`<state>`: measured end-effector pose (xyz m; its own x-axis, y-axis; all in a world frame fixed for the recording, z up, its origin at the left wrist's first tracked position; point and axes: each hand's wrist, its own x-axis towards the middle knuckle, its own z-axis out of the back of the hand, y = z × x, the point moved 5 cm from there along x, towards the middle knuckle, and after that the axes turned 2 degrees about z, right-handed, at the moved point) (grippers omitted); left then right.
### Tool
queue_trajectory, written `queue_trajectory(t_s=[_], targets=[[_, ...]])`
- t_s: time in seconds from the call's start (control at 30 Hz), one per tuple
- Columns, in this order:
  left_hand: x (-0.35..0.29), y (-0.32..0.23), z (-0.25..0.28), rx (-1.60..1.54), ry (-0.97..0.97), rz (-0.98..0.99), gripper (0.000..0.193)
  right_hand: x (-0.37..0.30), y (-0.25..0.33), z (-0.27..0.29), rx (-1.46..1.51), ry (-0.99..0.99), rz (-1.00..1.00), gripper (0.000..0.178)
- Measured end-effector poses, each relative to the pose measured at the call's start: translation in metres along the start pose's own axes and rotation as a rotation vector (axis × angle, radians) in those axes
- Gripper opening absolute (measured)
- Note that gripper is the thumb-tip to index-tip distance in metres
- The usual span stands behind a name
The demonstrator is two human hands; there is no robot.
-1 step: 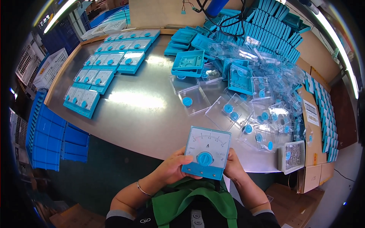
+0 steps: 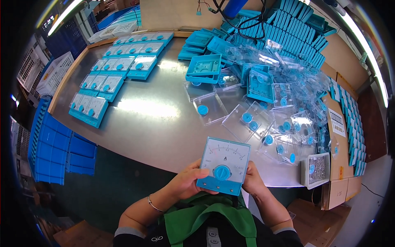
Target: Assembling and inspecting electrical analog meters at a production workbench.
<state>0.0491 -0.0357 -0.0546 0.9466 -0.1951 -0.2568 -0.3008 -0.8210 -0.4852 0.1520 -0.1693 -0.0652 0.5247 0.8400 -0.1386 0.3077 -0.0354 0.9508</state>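
A square ammeter (image 2: 214,159) with a white dial face, a blue round knob and a blue lower strip is held just off the table's near edge, its face turned up toward me. My left hand (image 2: 186,180) grips its left side, thumb on the front edge and fingers underneath. On the opposite side my right hand (image 2: 252,179) closes around the edge, with most of its fingers hidden behind the meter. Clear plastic covers with blue knobs (image 2: 247,117) lie on the table beyond it.
Rows of finished-looking meters (image 2: 106,88) stand at the table's left. Blue housings (image 2: 204,66) and clear covers heap up at the back right. A white tray of small metal parts (image 2: 304,176) sits beside a cardboard box (image 2: 340,188). Blue crates (image 2: 50,144) are left of the table.
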Motion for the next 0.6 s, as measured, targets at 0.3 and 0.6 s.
queue_trajectory(t_s=[0.3,0.6], targets=[[0.005,0.005,-0.007,0.073,-0.003,0.025,0.054,-0.01,0.007,0.005,-0.135,0.059,0.089,0.017],[0.004,0.007,-0.011,0.105,-0.025,0.009,0.057,-0.018,0.012,-0.002,-0.243,-0.004,0.232,0.016]])
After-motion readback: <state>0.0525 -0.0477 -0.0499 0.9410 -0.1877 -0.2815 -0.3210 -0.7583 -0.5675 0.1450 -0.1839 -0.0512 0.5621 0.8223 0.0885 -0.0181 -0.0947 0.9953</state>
